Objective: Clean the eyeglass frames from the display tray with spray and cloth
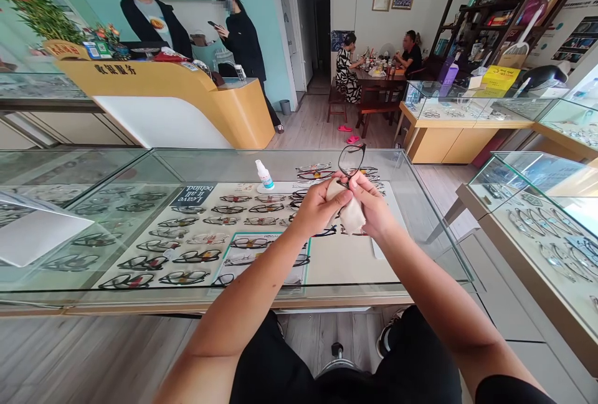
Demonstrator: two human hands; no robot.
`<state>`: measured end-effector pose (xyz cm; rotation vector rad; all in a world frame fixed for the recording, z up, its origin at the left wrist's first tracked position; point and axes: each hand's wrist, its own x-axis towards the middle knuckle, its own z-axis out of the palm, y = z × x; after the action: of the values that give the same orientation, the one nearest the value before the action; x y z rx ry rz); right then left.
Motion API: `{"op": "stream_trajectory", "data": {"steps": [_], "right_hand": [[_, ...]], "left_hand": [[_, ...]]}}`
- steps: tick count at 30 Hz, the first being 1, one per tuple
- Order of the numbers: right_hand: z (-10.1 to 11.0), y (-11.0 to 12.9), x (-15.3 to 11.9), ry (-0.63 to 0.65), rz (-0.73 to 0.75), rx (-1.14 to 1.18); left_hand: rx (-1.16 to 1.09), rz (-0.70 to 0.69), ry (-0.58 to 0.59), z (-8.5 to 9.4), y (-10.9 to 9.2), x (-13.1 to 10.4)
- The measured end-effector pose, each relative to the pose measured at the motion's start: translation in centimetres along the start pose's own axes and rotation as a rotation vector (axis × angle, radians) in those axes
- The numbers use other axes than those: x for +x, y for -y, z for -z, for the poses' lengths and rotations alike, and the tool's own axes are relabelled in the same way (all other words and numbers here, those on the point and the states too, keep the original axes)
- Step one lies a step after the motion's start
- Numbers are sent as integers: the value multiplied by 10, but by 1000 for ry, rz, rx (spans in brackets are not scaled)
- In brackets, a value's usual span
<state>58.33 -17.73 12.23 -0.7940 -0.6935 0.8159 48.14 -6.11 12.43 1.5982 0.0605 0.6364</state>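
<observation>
Both hands meet above the glass counter, in the middle right of the head view. My left hand [316, 206] is closed on a pale cleaning cloth [352, 216], its thumb pressed on the fabric. Fingers of my right hand [370, 202] pinch a pair of dark-rimmed eyeglasses [351, 160] near the middle. One lens points upward out of the grip; the other half is hidden by the cloth and fingers. Beyond my left hand, a small white spray bottle [264, 175] with a blue-marked label stands upright on the counter.
Under the glass of the counter [346, 267], several rows of eyeglasses [185, 256] lie on display. A white sheet-like object [42, 230] juts in at left. More display cases [542, 236] stand at right. Two people stand near the yellow desk [177, 80]; two others sit at a table [383, 80] behind.
</observation>
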Motion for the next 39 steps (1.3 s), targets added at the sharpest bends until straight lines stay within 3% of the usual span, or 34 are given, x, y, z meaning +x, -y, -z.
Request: {"op": "stream_trajectory", "data": {"steps": [3,5,11,14,16,22,28,30,33,36,39], "right_hand": [[-5,-1,-2,8,7,-6],[-4,1,-3,8,21,-5],[9,12,-1,-8,42,-12],[12,9,1,-6,40,-4],[11,4,2,-9,46,-27],[6,-9,3,0,48,-22],[13,6,6,3,109,-28],[21,15,8,-29,151,-5],[33,29,8,-74,215,32],[42,41,1,-61,226,21],[46,51,-11,10,179,-88]], "left_hand": [[26,-23,-123,-5,6,0],[17,-2,-119,-1,10,1],[-23,112,230,26,0,4],[-13,100,287,27,-5,4],[-20,92,231,20,-1,4],[-1,53,-89,4,20,7],[-14,43,-117,0,22,10],[-35,45,-186,2,19,6],[-58,55,-364,19,16,-13],[22,36,-558,56,18,-45],[439,12,-566,106,21,-79]]}}
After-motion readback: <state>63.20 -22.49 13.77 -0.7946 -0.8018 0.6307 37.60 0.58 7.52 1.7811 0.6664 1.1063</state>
